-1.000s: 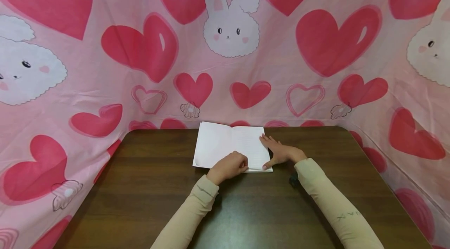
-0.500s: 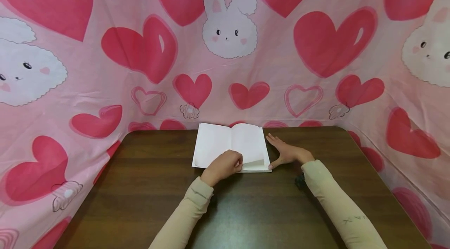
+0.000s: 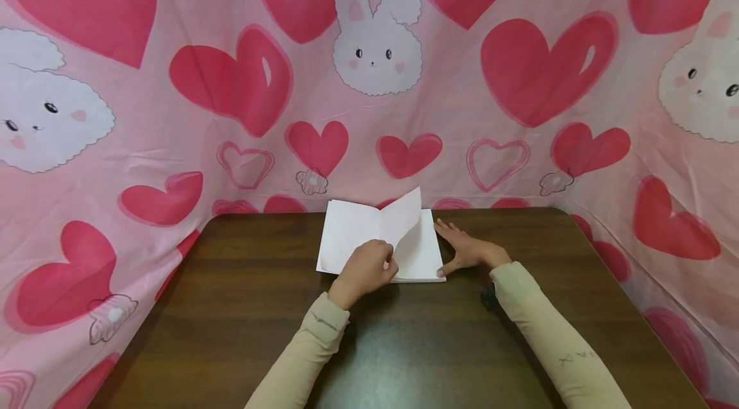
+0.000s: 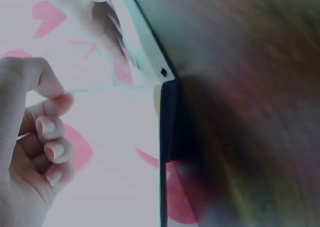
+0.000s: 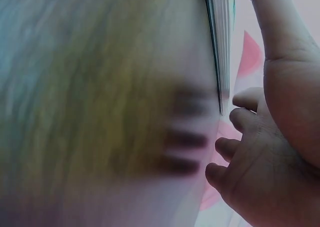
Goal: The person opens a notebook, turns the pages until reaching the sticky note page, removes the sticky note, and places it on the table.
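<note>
An open notebook [image 3: 350,229] with white pages lies near the far edge of the table. One page [image 3: 401,220] stands raised off its right half. My left hand [image 3: 366,268] pinches the edge of that page between thumb and index finger; the left wrist view shows the left hand [image 4: 37,122] with its other fingers curled. At the notebook's right edge, my right hand [image 3: 467,250] has its fingers spread, the thumb at the lower right corner. In the right wrist view the right hand [image 5: 270,137] is beside the edge of the stacked pages [image 5: 222,47].
The dark brown wooden table [image 3: 248,306] stretches around the notebook. Behind it and at both sides hangs a pink cloth [image 3: 450,101] printed with hearts and rabbits, close to the table's far edge.
The left hand has lifted a page from the notebook's right half and drawn it up and leftward. The right hand has slid off the page to the notebook's right edge.
</note>
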Demonstrator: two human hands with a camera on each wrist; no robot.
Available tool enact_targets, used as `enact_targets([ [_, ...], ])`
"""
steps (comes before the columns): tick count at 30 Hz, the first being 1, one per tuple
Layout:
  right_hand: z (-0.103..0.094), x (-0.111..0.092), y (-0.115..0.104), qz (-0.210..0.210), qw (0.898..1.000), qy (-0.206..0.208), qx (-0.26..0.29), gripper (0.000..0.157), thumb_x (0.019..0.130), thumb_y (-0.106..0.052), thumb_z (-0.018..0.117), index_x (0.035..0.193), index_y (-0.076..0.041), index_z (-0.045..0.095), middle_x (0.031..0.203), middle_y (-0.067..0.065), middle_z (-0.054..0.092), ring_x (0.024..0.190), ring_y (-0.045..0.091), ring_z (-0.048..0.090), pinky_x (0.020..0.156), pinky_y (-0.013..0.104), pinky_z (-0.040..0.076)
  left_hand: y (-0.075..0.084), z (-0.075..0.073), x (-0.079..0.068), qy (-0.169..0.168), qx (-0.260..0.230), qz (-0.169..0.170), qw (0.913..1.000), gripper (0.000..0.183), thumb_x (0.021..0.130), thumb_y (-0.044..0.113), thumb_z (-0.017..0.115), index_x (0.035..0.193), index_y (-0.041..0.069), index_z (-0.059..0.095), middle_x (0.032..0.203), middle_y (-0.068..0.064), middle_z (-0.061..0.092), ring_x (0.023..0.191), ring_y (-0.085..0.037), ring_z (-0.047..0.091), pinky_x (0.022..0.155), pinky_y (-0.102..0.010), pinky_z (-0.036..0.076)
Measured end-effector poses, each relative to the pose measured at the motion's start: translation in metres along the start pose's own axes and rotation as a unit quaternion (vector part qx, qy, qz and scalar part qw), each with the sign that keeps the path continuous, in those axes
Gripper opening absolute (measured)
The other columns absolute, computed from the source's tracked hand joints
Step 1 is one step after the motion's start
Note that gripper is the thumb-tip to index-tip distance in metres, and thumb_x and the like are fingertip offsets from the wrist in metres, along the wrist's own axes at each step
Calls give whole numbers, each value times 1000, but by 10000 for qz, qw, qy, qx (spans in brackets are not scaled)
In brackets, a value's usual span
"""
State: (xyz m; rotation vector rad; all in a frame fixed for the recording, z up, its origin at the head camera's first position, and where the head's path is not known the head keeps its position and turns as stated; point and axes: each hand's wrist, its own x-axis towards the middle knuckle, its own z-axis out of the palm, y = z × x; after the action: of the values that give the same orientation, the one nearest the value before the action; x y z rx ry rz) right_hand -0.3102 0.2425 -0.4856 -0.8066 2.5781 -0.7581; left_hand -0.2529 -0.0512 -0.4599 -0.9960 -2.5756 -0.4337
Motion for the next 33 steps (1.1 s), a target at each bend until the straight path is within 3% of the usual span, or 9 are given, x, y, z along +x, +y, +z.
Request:
enact_targets([
  [10, 5, 9, -6, -56, 9999, -150, 2, 123, 79, -43, 87, 159, 8, 9, 167, 30, 0, 151, 55, -3, 117, 72, 7, 1, -18, 8, 959, -239, -326, 9946, 16, 85, 6, 67, 70, 4, 66, 62, -2, 57, 59, -15, 50, 55, -31, 47],
  [18, 5, 9, -7, 5, 9997, -234, 59, 126, 78, -41, 88, 159, 8, 6, 167, 30, -3, 151, 55, -4, 117, 72, 5, 2, -37, 9, 1131, -179, -424, 9925, 16, 87, 6, 68, 71, 4, 66, 64, -2, 57, 62, -16, 53, 58, -31, 50],
  [26, 8, 9, -3, 1, 9997, -246, 66, 125, 78, -40, 88, 160, 7, 5, 167, 29, -2, 152, 54, -4, 117, 72, 3, 5, -47, 1, 1194, 478, -186, 9915, 20, 88, 7, 69, 68, 7, 64, 63, -3, 55, 62, -17, 54, 58, -30, 50],
  [33, 7, 8, -4, -32, 9997, -245, 93, 127, 78, -42, 88, 160, 7, 5, 167, 29, -2, 152, 54, -4, 117, 72, 3, -1, -52, -7, 1417, 1202, 78, 9826, 23, 86, 10, 71, 66, 10, 60, 62, -3, 54, 61, -21, 57, 57, -31, 51],
])
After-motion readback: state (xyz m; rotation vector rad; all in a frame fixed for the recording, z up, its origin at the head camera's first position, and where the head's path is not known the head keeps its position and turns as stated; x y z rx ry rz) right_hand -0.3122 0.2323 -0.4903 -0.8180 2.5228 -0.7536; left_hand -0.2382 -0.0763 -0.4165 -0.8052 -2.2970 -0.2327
